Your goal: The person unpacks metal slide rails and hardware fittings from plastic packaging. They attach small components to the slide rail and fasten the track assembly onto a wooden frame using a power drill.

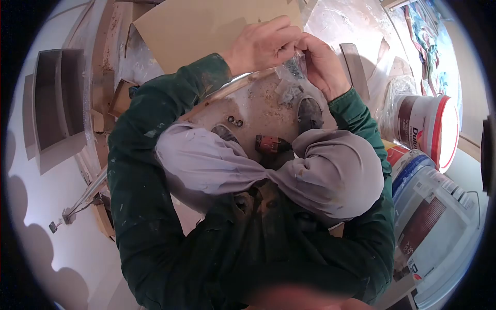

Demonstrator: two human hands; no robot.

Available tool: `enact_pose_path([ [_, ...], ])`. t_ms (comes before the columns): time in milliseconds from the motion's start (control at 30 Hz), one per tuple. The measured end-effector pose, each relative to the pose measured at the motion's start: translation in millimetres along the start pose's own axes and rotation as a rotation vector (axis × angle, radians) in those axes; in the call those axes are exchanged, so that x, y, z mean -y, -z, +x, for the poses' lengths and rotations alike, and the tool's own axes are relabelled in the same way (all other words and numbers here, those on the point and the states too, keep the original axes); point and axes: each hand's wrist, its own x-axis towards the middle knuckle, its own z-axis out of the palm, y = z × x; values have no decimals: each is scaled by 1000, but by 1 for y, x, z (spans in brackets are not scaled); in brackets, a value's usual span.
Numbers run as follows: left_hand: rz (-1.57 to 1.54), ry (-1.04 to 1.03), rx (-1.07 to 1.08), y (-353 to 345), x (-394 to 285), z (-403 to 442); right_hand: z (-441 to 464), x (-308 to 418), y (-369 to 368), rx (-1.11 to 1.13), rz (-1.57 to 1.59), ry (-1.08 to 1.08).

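Both hands are raised at the top centre, fingertips together over the edge of a brown cardboard sheet (191,31). My left hand (263,45) has its fingers curled and pinched against the top of a small clear plastic bag (297,64). From the other side, my right hand (325,64) pinches the same bag between thumb and fingers. The bag hangs below the fingertips, and its contents are too small to make out. Beneath, on the dusty floor between my shoes, lies a red and black power tool (271,144).
Paint buckets (421,124) and a clear tub (439,222) stand at the right. Small round metal pieces (235,121) lie near my left shoe. A grey shelf unit (59,98) is at the left. Plastic sheeting (341,20) and a wooden strip (354,70) lie at the upper right.
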Motion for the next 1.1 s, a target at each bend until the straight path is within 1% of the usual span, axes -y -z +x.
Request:
enact_pose_path([
  [33, -3, -33, -12, -1, 2, -1, 1, -1, -1, 2, -1, 0],
  [100, -3, -79, -21, -3, 7, 1, -1, 1, -4, -118, 30, -66],
  [167, -119, 82, -65, -6, 17, -1, -6, 11, -13, -107, -1, -27],
  [200, -116, 79, -67, -8, 22, -4, -7, 14, -17, -103, -28, 4],
  [233, -271, 285, -40, -6, 23, -4, -4, 12, -16, -102, -26, 12],
  [267, -427, 494, -9, -6, 23, -4, -2, 6, -14, -74, -194, 148],
  [300, -426, 491, -8, -6, 24, -4, -1, 2, -14, -43, -365, 282],
  [333, -498, 560, -6, -4, 23, -3, -3, 2, -17, -41, -365, 284],
  [367, -570, 627, -5, -2, 23, -2, -6, 2, -22, -14, -452, 346],
  [400, -566, 624, -10, 0, 23, -1, -7, 3, -26, 17, -540, 408],
  [500, -558, 635, -15, 2, 26, -4, -3, -1, -21, 29, -615, 382],
  [600, -490, 585, -32, 5, 42, -7, 2, -8, -15, 73, -596, 443],
  [667, -793, 928, -410, 17, 54, -2, -2, -10, -13, 85, -561, 446],
  [700, -792, 922, -411, 18, 62, -9, -4, -10, -12, 94, -526, 445],
  [767, -935, 871, -300, 15, 76, -25, -3, -10, -11, 105, -552, 441],
  [800, -935, 870, -302, 14, 77, -27, -3, -10, -11, 112, -575, 426],
  [867, -902, 1009, -139, 12, 63, -30, -7, -7, -13, 121, -607, 406],
  [900, -903, 1008, -143, 11, 58, -31, -8, -4, -15, 132, -641, 391],
  [933, -1109, 1026, 10, 11, 53, -30, -9, 0, -17, 133, -642, 394],
  [967, -1312, 1034, 172, 10, 48, -30, -10, 4, -19, 122, -665, 353],
  [1000, -1313, 1031, 175, 8, 42, -31, -11, 6, -19, 112, -688, 311],
  [1033, -1356, 1043, 261, 9, 29, -29, -12, 7, -19, 110, -691, 313],
  [1067, -1398, 1053, 349, 9, 23, -26, -12, 7, -19, 57, -709, 320],
  [1100, -1397, 1049, 349, 5, 27, -27, -12, 8, -19, 6, -725, 327],
])
